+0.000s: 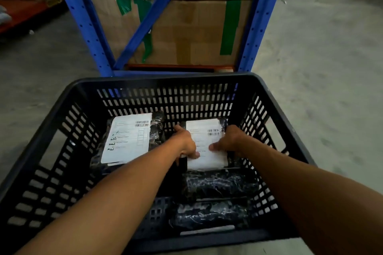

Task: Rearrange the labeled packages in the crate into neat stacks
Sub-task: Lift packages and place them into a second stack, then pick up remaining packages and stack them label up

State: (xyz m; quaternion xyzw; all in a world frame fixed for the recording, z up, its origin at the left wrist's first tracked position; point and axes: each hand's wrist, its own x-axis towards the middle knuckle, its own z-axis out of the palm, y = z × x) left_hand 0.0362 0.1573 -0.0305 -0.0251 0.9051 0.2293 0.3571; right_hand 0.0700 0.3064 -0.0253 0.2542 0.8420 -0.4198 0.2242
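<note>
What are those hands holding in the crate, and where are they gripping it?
Both hands, left hand and right hand, hold the labeled package by its left and right edges.

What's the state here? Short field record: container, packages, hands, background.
container: black slotted plastic crate on a concrete floor
package held: right rear labeled package, label up
left hand: gripping its left edge
right hand: gripping its right edge
other labeled package: left rear, label up, untouched
dark wrapped packages: right front, labels not facing up
background: blue rack holding cardboard boxes with green tape
</note>
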